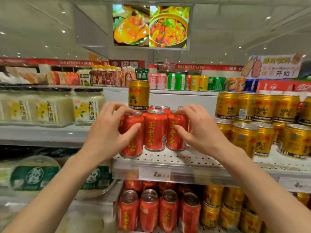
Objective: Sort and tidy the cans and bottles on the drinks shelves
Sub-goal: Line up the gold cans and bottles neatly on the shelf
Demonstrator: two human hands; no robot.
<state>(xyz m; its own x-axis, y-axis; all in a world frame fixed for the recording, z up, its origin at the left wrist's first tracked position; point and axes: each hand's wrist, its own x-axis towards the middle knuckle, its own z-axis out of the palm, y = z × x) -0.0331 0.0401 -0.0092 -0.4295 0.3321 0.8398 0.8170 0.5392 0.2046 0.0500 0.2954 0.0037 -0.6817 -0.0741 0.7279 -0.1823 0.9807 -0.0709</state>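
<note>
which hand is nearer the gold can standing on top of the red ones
Left. The left hand grips the red can right under the gold can; the right hand is farther right.

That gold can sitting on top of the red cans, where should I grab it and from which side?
Grip the gold can round its ribbed middle, coming straight from the front. It stands upright on the red cans, with its front and sides exposed.
</note>
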